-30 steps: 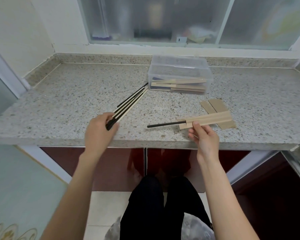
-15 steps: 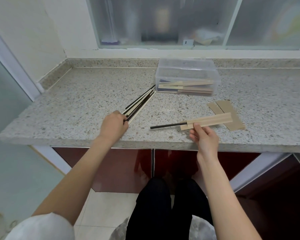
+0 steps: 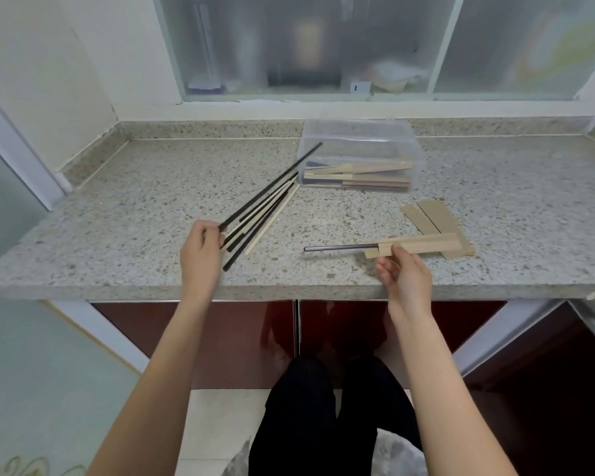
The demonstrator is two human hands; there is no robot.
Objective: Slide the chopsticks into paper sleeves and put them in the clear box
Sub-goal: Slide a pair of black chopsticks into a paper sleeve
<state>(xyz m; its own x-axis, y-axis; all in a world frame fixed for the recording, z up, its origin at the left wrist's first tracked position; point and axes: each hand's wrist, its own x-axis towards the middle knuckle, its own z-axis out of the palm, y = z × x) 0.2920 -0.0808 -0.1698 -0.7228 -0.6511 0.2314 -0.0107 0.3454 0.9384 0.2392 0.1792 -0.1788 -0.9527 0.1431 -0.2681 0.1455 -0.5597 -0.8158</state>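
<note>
Our left hand has just pinched one thin black chopstick and tilted it up off the loose pile of black and pale chopsticks, its tip now over the clear plastic box. Our right hand still holds the tan paper sleeve, one dark chopstick half inside, so the second stick likely goes in next.

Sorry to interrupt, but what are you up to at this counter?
A person is sleeving chopsticks. The right hand holds a paper sleeve with one black chopstick partly inside. The left hand pinches another black chopstick, lifted from the loose pile. Sleeved pairs already lie in the clear box.
</note>
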